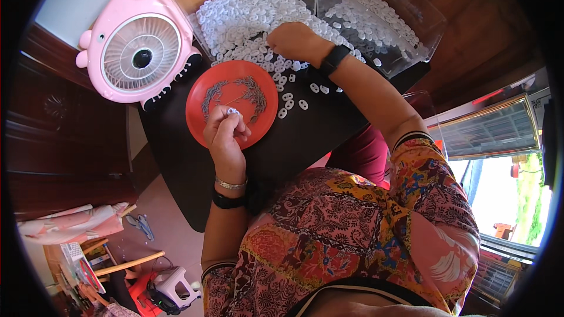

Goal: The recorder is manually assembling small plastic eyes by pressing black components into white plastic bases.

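My left hand (225, 131) is over a round red plate (194, 91), pinching a small white oval plastic piece with holes (233, 111) between thumb and fingers. On the plate lie many thin grey metal pieces (254, 91), too small to name surely, in a loose ring. My right hand (294, 41) reaches to the near edge of a big heap of similar white oval pieces (252, 9). Its fingers are curled down against the heap, and their tips are hidden, so what they hold cannot be made out.
A pink animal-shaped fan (141, 41) stands left of the plate. Behind the heap, a clear plastic bin (432, 29) holds more white pieces. Several loose white pieces (303, 104) lie on the black tabletop (235, 179). At lower left are a white stool-like object (176, 287) and another person's hand (93, 294).
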Action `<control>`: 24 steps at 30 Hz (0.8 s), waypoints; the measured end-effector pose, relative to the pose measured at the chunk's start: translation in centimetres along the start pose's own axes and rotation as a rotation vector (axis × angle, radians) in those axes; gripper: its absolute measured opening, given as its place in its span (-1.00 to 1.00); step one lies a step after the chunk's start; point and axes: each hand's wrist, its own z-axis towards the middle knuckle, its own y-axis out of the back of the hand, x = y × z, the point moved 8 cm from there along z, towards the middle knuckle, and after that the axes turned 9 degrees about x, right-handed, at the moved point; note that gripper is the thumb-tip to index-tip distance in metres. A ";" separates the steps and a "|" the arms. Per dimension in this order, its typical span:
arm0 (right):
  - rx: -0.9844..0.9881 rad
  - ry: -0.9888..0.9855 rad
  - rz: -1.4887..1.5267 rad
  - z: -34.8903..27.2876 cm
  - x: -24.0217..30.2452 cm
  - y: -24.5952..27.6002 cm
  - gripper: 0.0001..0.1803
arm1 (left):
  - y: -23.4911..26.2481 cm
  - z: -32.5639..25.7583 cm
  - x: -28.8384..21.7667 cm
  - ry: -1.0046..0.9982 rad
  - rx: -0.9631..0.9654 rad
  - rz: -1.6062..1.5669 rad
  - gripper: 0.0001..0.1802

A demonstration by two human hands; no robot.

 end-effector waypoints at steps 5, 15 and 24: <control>0.019 -0.012 0.214 -1.6 -0.7 1.7 -0.84 | 0.0 -0.1 0.0 -0.003 -0.003 0.001 -0.88; -0.082 -0.041 0.101 -2.1 0.1 2.2 -0.83 | 1.2 0.2 -0.8 -0.054 -0.077 -0.014 -0.88; 0.070 0.391 0.391 -2.0 12.6 2.8 -0.84 | 1.9 0.1 -1.3 -0.116 -0.128 -0.071 -0.89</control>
